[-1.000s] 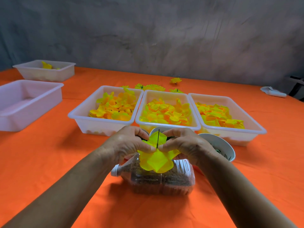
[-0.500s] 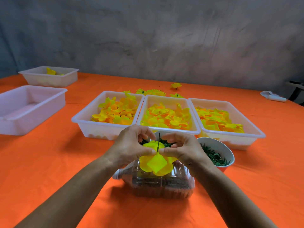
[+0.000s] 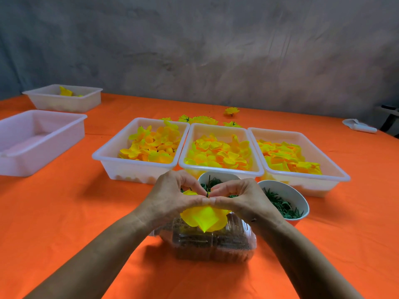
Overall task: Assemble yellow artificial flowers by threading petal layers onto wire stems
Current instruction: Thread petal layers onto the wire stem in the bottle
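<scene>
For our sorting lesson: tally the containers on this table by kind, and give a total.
White plastic trays: 5
Bowls of green pieces: 2
Clear plastic bottle lying on its side: 1
Total: 8

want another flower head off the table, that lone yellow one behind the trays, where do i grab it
Pinch the lone yellow flower by its petal head, coming from above: it lies low on the cloth, apart from the others, and no stem shows to grip.
</scene>
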{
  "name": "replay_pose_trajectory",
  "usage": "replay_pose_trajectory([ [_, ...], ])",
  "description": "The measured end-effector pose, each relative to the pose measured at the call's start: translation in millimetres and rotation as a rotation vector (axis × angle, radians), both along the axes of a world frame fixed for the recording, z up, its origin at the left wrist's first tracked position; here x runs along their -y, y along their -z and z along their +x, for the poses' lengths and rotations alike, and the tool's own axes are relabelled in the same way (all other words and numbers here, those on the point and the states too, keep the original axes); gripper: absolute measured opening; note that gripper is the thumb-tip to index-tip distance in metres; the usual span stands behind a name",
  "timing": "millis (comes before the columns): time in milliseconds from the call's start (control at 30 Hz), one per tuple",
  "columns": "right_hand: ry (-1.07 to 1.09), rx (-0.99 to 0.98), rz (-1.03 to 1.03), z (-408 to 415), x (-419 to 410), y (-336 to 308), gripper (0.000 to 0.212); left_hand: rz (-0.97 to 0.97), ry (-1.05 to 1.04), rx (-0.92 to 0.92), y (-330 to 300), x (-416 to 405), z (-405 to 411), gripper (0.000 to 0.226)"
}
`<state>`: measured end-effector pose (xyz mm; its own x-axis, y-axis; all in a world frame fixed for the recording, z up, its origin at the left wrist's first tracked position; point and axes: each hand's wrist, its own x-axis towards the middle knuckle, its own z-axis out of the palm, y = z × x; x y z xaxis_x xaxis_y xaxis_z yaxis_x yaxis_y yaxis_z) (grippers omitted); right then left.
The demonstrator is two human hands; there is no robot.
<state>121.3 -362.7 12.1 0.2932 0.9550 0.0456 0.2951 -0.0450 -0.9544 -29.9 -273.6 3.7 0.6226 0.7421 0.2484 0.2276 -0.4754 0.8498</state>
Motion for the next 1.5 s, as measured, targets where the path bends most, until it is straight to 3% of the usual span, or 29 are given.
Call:
replay_pose_trajectory([
  [300,-0.014,0.082,0.004,6.1,-4.8,6.4,0.006,0.093,0.075,0.091,12.2,-6.7,0.9,0.015],
  [433,-0.027,0.019,0.001,6.6,-4.6,7.2,0.005,0.077,0.103,0.085,10.5,-8.7,1.7,0.011],
  [567,-0.086,-0.032,-0.043,14.8,-3.0,3.4,0.013,0.069,0.157,0.049,7.7,-13.8,2.2,0.024],
  [633,-0.016,-0.022,0.014,29.5,-5.0,-0.3,0.011,0.058,0.165,0.052,7.3,-14.5,2.8,0.021],
  [767,0.360,0.161,0.160,86.3,-15.1,-8.6,0.007,0.065,0.214,0.041,5.3,-14.1,2.3,0.018],
  [933,0.639,0.598,-0.119,165.8,-33.8,-5.2,0.028,0.048,0.219,0.011,1.4,-15.2,4.3,0.022],
  [1100,0.531,0.703,-0.443,194.6,-61.4,-0.1,0.041,0.006,0.195,0.033,1.7,-15.5,5.0,0.014],
  [1233,0.475,0.844,-0.707,191.5,-79.3,-0.7,0.023,0.000,0.194,0.030,3.0,-17.7,5.4,0.014],
  [1400,0.711,0.789,-0.521,204.2,-82.4,20.7,0.014,0.024,0.203,0.032,2.3,-16.9,3.5,0.013],
  [1500,0.641,0.759,-0.606,208.7,-87.4,21.6,0.014,0.038,0.197,0.026,1.9,-16.4,3.5,0.013],
])
